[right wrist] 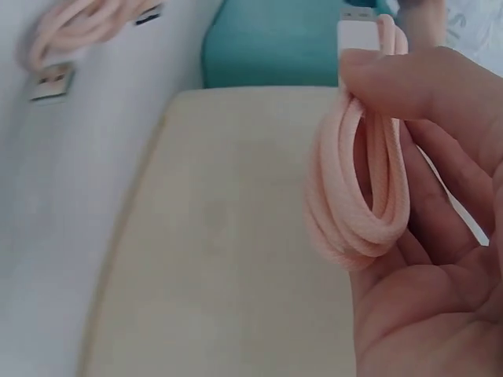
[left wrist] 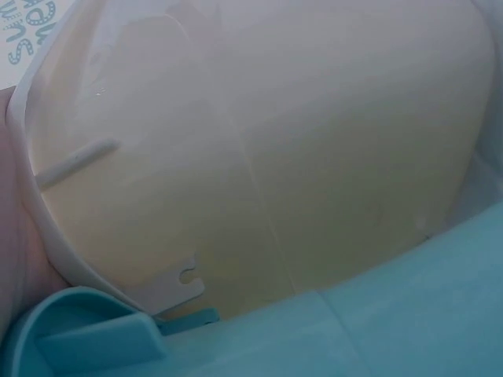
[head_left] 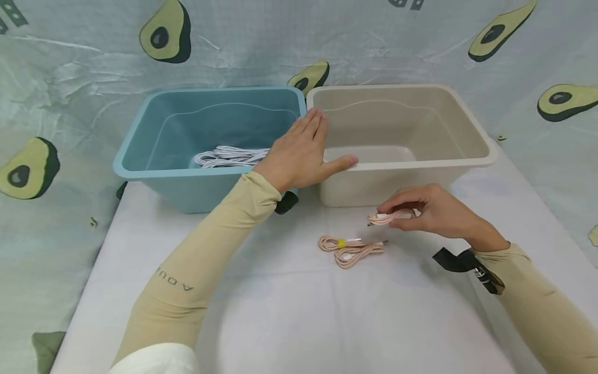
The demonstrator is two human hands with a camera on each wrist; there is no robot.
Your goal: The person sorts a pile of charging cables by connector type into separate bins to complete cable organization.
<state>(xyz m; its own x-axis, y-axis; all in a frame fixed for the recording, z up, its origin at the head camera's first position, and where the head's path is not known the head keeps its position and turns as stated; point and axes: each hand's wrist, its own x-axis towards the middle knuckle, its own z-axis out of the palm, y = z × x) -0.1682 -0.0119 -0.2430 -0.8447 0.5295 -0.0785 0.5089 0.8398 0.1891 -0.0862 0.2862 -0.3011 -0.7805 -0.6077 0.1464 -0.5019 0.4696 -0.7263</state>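
Note:
My right hand [head_left: 432,210] pinches a coiled pink USB cable [head_left: 391,217] in front of the beige bin [head_left: 402,179]. The right wrist view shows the thumb pressing near the white USB plug, with the pink coil [right wrist: 357,181] hanging below against the fingers. My left hand [head_left: 299,153] lies with straight fingers across the neighbouring rims of the beige bin and the blue bin [head_left: 210,189], its thumb along the beige front rim. Two more coiled pink cables [head_left: 357,254] lie together on the table, one with a yellow band.
Several bundled white cables [head_left: 229,156] lie inside the blue bin, partly hidden by the left hand. Both bins stand side by side at the back of the white-covered table [head_left: 280,311]. Behind them hangs a sheet [head_left: 243,36] printed with avocados.

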